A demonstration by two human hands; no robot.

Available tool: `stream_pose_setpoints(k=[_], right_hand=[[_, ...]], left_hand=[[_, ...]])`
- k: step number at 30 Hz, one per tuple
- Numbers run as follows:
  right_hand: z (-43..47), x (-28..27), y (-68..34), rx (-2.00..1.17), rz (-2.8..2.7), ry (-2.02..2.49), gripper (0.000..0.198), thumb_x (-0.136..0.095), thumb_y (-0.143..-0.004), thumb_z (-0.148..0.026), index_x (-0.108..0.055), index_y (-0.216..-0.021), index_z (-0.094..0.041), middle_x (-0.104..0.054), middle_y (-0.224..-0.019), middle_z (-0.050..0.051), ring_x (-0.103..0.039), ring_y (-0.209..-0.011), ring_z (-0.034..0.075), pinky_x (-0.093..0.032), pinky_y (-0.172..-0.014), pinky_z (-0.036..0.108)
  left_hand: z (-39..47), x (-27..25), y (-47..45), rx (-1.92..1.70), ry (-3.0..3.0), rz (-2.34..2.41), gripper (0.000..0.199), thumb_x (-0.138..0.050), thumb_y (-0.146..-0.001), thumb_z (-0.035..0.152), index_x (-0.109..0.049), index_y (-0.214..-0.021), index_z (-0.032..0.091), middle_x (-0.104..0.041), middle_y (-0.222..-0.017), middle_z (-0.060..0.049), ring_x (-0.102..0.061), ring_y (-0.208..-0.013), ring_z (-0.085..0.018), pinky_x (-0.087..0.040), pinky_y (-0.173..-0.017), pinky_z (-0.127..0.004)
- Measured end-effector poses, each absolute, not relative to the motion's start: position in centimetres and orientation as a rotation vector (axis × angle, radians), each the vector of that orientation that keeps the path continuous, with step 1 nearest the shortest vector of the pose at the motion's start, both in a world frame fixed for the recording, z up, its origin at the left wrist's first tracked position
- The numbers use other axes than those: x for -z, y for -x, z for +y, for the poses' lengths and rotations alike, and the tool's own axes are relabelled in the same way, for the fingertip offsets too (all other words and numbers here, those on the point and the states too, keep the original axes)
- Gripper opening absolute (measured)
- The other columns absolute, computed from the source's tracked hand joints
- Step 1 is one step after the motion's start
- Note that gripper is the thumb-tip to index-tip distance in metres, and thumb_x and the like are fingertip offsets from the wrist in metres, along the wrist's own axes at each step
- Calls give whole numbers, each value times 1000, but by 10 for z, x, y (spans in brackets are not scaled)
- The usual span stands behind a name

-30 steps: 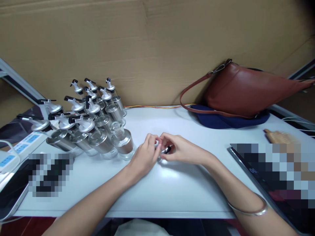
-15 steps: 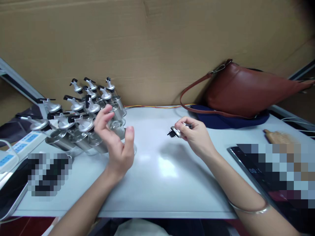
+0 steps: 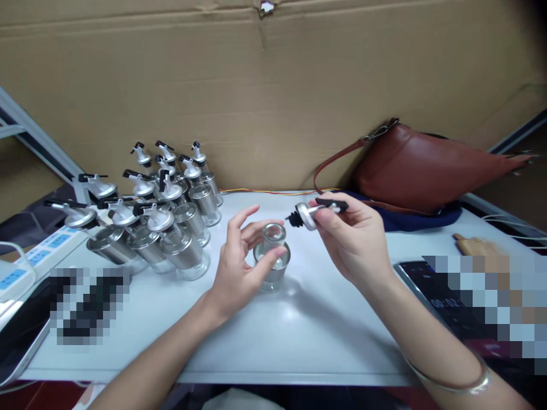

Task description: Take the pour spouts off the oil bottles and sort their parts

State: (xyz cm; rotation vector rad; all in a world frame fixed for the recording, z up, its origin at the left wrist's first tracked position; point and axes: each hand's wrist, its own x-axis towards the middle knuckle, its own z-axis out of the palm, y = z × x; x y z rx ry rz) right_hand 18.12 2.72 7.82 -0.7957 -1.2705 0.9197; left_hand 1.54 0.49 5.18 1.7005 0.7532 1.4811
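Note:
My left hand [image 3: 243, 259] is curled around the neck of a glass bottle [image 3: 274, 273] with a metal sleeve. Its thumb lies across the front and the forefinger passes behind. The bottle stands upright with its mouth uncovered. My right hand [image 3: 354, 239] pinches a pourer spout [image 3: 306, 216] by its lever end, just right of the bottle's mouth and apart from it. The spout has a silver collar, a black lever and a black ridged stopper pointing left. On the left stand several similar bottles [image 3: 183, 247] fitted with such spouts.
A brown leather bag [image 3: 419, 168] rests on dark blue cloth [image 3: 410, 221] at the back right. A phone showing a timer [image 3: 436, 296] lies at the right. A white power strip [image 3: 38, 253] and a dark-screened device [image 3: 25, 324] sit left. Cardboard [image 3: 256, 102] rises behind.
My left hand has moved right and closed around the bottle, which now stands nearer the middle. The spout in my right hand has come up close to the bottle's mouth.

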Motion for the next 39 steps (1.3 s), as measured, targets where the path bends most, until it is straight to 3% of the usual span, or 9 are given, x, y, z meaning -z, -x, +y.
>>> stream_pose_setpoints(k=[6,10,16,33,39], right_hand=[[16,-109,-167,-775,-1538,942,45,-50,-80,-68,-54,-79,-23,-58,-71,1,-54,-61,14,-45,-57,27],[14,-108,-163,-840,-1689,905,40,-46,-87,-61,-52,-81,-22,-56,-70,0,-52,-61,13,-41,-55,24],[17,-106,-161,-759,-1845,890,33,-42,-94,-50,-49,-78,-21,-51,-69,-2,-47,-61,11,-37,-56,23],[12,-89,-169,-796,-1881,840,29,-38,-95,-50,-49,-94,-23,-57,-85,3,-56,-78,17,-45,-68,29],[8,-86,-169,-655,-1931,807,25,-35,-97,-43,-47,-90,-22,-55,-91,4,-54,-80,16,-44,-71,29]], left_hand=[[5,-46,-16,-1458,-1797,658,61,-64,-83,21,-27,-131,28,-67,-108,-6,-68,-97,-19,-55,-90,-38],[8,-46,-15,-1474,-1868,583,57,-63,-83,20,-31,-130,29,-68,-104,-4,-68,-92,-17,-54,-88,-36],[9,-45,-14,-1511,-1953,588,43,-63,-84,21,-42,-121,28,-60,-118,-7,-66,-95,-16,-55,-85,-32],[11,-45,-13,-1573,-2074,482,23,-57,-88,18,-49,-107,27,-65,-99,-5,-66,-97,-18,-55,-89,-40],[11,-43,-14,-1585,-2057,474,20,-59,-86,15,-51,-101,26,-66,-96,-4,-67,-92,-18,-58,-78,-34]])
